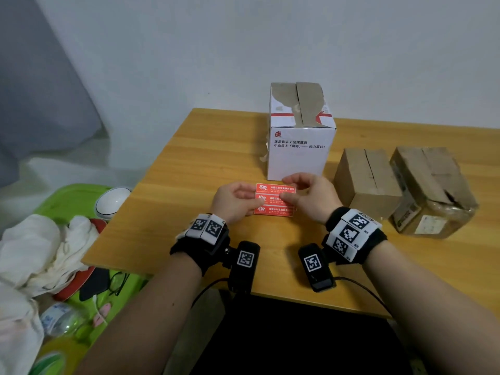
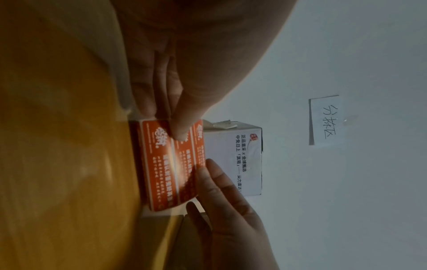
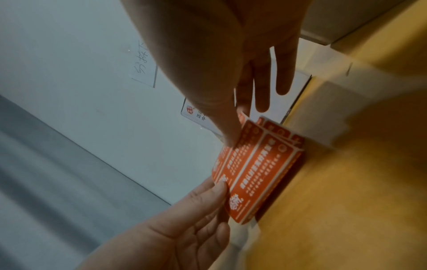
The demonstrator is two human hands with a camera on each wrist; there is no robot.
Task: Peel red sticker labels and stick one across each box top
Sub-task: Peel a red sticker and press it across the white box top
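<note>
A sheet of red sticker labels is held just above the wooden table, in front of the white box. My left hand pinches the sheet's left end, thumb on top. My right hand pinches the far right part of the sheet between thumb and forefinger, where a label's edge curls up off the sheet. The white box's top flaps show bare torn cardboard. Two brown boxes stand to the right, with no red label on top.
A handwritten paper note hangs on the wall behind the white box. Left of the table lies a green surface with white cloth, a white bowl, glasses and a plastic bottle. The table's near edge runs under my wrists.
</note>
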